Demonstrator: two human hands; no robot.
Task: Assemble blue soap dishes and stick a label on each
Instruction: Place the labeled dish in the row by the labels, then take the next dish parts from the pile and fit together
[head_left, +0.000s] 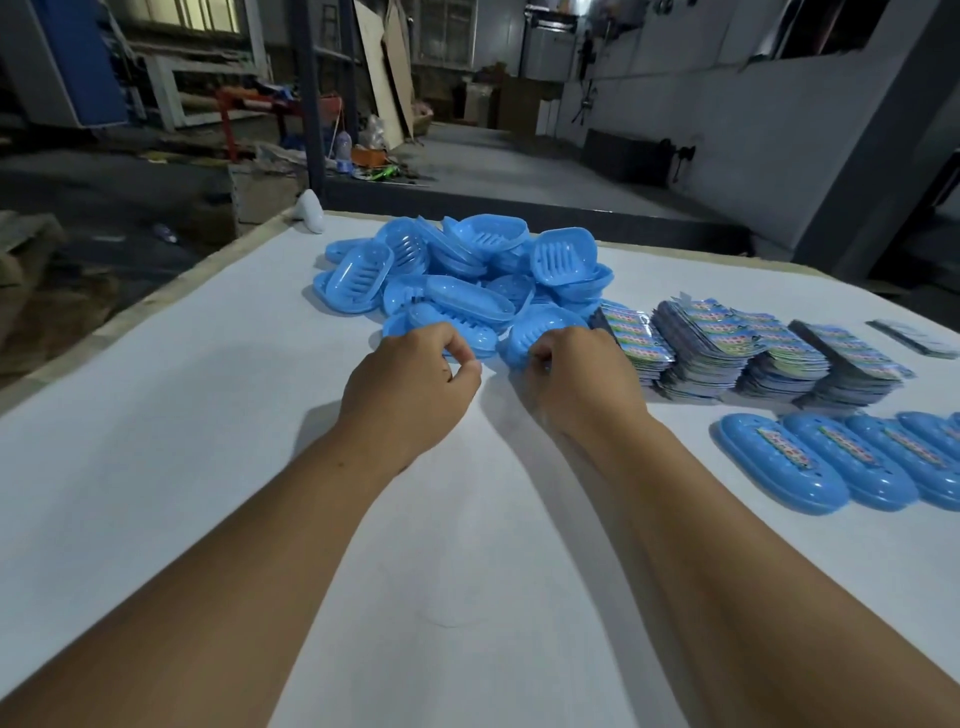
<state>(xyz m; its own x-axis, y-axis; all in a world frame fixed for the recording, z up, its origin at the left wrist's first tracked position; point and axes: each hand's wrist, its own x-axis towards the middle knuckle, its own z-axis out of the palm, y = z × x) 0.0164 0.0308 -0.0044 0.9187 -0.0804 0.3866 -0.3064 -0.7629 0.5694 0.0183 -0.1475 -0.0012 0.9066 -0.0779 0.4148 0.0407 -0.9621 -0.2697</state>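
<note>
A heap of loose blue soap dish parts (462, 270) lies at the far middle of the white table (156, 415). My left hand (410, 382) reaches its near edge and its curled fingers grip a slotted blue part (457, 325). My right hand (576, 379) grips another slotted blue part (535, 327) beside it. Stacks of colourful labels (727, 348) stand to the right of the heap. A row of assembled, labelled blue dishes (841, 462) lies at the right edge.
A white object (311, 210) stands at the table's far left corner. A thin stack of papers (914, 338) lies at the far right. Beyond the table is a dim workshop floor with clutter and boards.
</note>
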